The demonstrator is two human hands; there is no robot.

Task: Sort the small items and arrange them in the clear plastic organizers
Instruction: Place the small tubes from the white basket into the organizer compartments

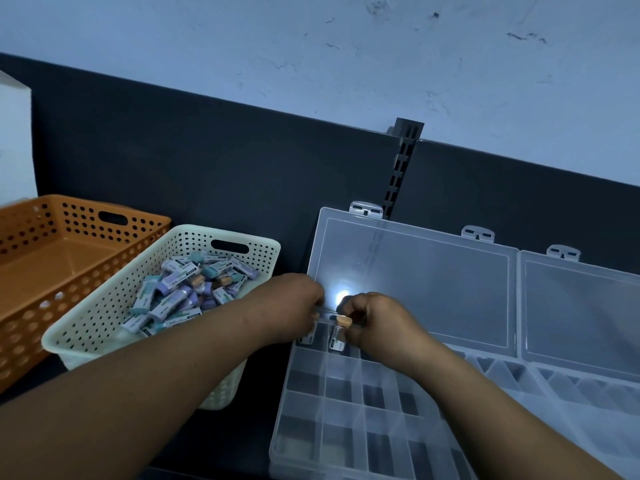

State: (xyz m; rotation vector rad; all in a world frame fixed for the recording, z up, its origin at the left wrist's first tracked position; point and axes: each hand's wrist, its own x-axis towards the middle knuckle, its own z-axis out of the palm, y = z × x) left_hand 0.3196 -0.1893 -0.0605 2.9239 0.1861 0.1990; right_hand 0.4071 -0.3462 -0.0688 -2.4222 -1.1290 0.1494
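A clear plastic organizer with many small compartments lies open in front of me, its lid leaning against the dark back panel. My right hand pinches a sleeved eraser with an orange end standing in a back-row compartment. My left hand reaches to the back-left compartment, fingers curled over another sleeved eraser that it mostly hides. A cream perforated basket at the left holds several erasers in white sleeves with purple, teal and orange ends.
An orange perforated basket stands at the far left. A second clear organizer lies open at the right, its lid up. A slotted black upright rises behind the lids. A white box stands at the left edge.
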